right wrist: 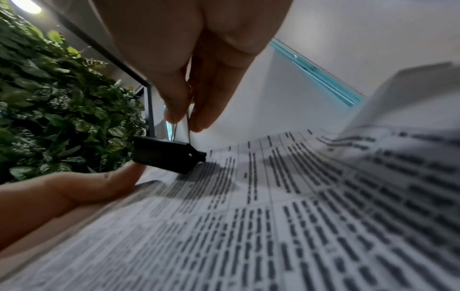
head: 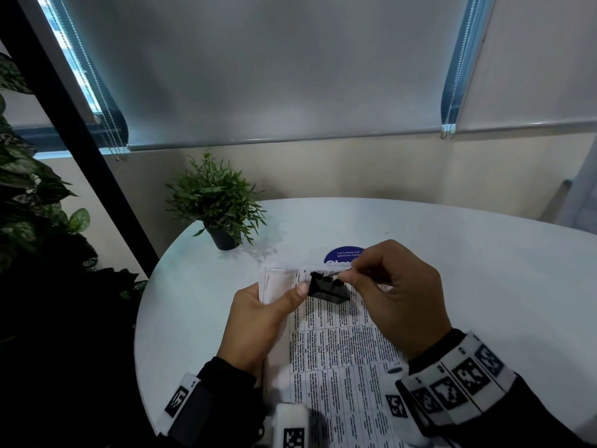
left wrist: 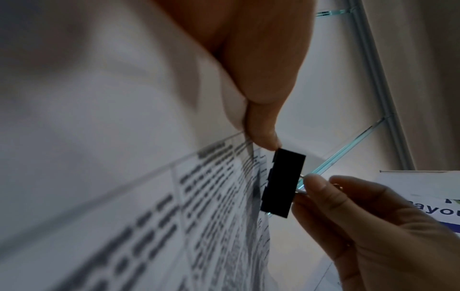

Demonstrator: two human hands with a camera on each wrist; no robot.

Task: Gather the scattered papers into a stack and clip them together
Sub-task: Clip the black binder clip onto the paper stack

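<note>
My head camera is looking forward and down from above at the white round table [head: 452,253]. Both wrist cameras are sitting low and very near, sharing the black binder clip [left wrist: 283,183] and printed papers [right wrist: 298,216]

round white table [head: 484,270] | drawn blinds [head: 274,76] (grey) | potted plant [head: 216,202]

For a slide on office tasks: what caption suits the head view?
Left hand holds printed white papers while right hand pinches the black binder clip at their top edge.
</note>
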